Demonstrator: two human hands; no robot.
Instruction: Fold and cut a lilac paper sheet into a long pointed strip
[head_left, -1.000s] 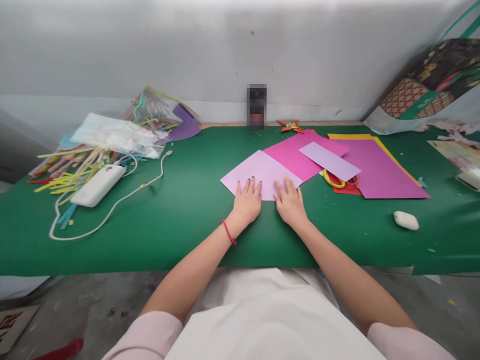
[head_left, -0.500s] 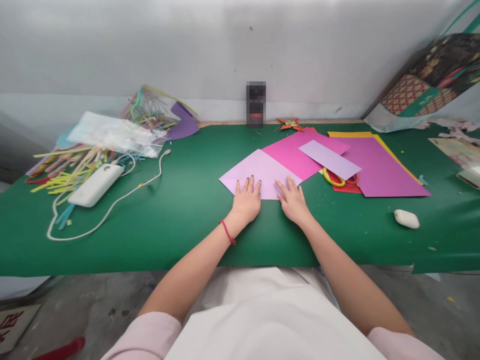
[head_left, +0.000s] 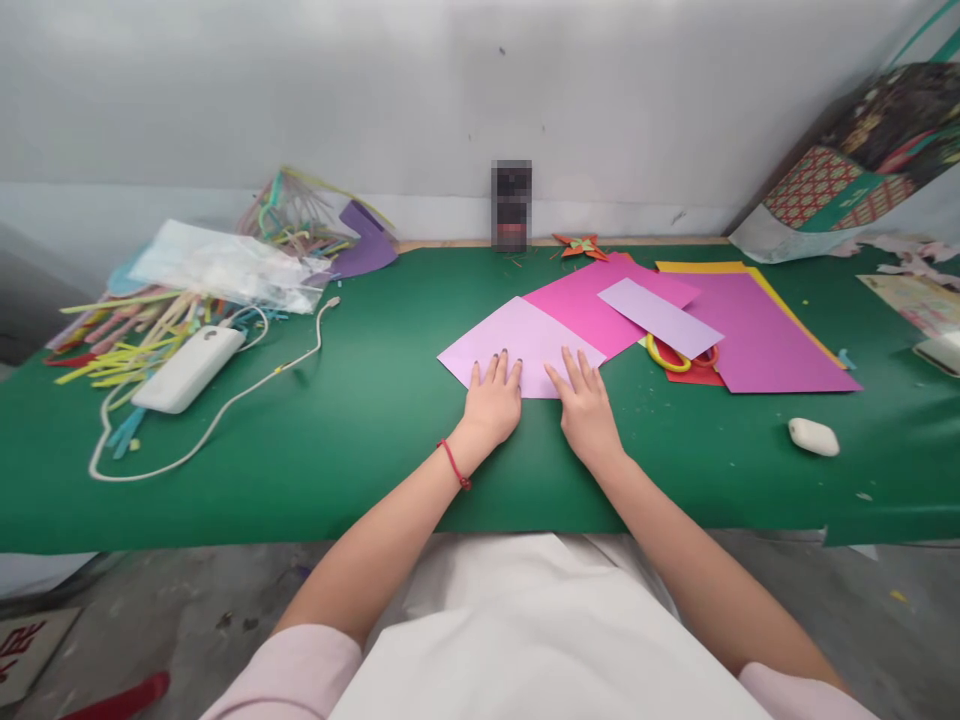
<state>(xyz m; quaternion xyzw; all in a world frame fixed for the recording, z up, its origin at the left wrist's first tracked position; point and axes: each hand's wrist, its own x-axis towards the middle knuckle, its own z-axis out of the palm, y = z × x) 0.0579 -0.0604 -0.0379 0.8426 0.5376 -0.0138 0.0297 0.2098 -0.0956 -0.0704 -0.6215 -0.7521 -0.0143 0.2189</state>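
Resting palm-down on lilac paper [head_left: 517, 335], both hands [head_left: 493, 405] [head_left: 590, 415] loosely spread, forearms [head_left: 397, 530] slanting inward.

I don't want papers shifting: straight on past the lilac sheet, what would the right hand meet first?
The right hand would probably meet the magenta sheet, past the edge of the lilac sheet; the exact line is hard to judge.

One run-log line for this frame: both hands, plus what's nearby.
left hand: on folded lilac paper | right hand: on same paper, right side | nearby: magenta sheet, lilac strip, white power bank
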